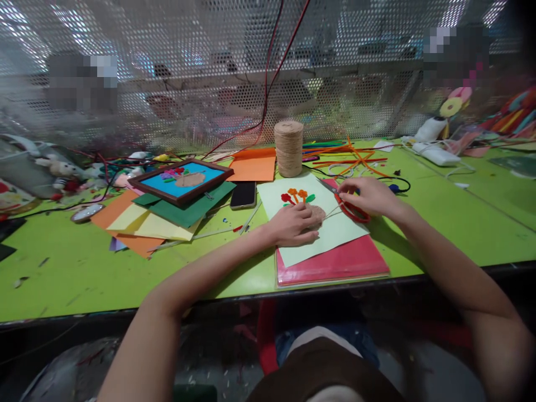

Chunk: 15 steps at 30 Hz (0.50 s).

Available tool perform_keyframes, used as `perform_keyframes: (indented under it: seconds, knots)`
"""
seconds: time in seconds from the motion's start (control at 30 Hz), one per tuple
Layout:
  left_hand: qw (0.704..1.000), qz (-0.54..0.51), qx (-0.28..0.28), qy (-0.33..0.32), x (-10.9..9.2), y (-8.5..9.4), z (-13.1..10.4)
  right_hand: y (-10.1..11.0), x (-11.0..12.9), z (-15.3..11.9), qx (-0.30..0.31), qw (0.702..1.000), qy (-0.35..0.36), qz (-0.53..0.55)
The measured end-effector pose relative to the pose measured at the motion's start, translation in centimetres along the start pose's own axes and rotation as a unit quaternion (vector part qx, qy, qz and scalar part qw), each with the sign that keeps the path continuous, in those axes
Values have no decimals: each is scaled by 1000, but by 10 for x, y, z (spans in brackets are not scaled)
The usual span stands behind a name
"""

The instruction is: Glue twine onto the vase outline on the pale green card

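My left hand lies flat with its fingers spread on a pale green sheet, its fingertips on a brown twine piece. Red and orange pipe-cleaner flowers with green leaves rise above that piece. Over the sheet's right edge, my right hand pinches a thin twine strand that runs to the brown piece. Red-handled scissors lie just under my right hand. Beneath the sheet is a red folder.
A twine spool stands behind the sheet. To the left are a phone, a framed flower picture and stacked coloured papers. Orange pipe cleaners lie at the back right, before a perforated metal screen.
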<state>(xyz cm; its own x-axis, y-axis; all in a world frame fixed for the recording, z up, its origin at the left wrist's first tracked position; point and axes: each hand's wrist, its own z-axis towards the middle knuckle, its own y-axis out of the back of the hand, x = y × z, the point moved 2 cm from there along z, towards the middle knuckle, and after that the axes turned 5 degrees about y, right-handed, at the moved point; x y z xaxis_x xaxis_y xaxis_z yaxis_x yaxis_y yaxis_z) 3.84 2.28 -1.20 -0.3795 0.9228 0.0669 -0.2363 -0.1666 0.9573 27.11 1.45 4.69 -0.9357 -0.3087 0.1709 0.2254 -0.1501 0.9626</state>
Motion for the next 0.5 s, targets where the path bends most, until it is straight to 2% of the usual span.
perform_keyframes:
  seconds: [0.07, 0.2, 0.37, 0.5]
  knots:
    - [1000, 12, 10, 2, -2, 2, 1, 3, -8, 0, 37, 998, -33, -40]
    - [1000, 12, 15, 0, -4, 4, 5, -1, -16, -5, 170, 978, -62, -107]
    - [999, -37, -21, -6, 1, -2, 6, -6, -23, -6, 201, 970, -73, -116]
    - [999, -34, -24, -9, 3, -4, 5, -8, -30, -1, 237, 963, -76, -103]
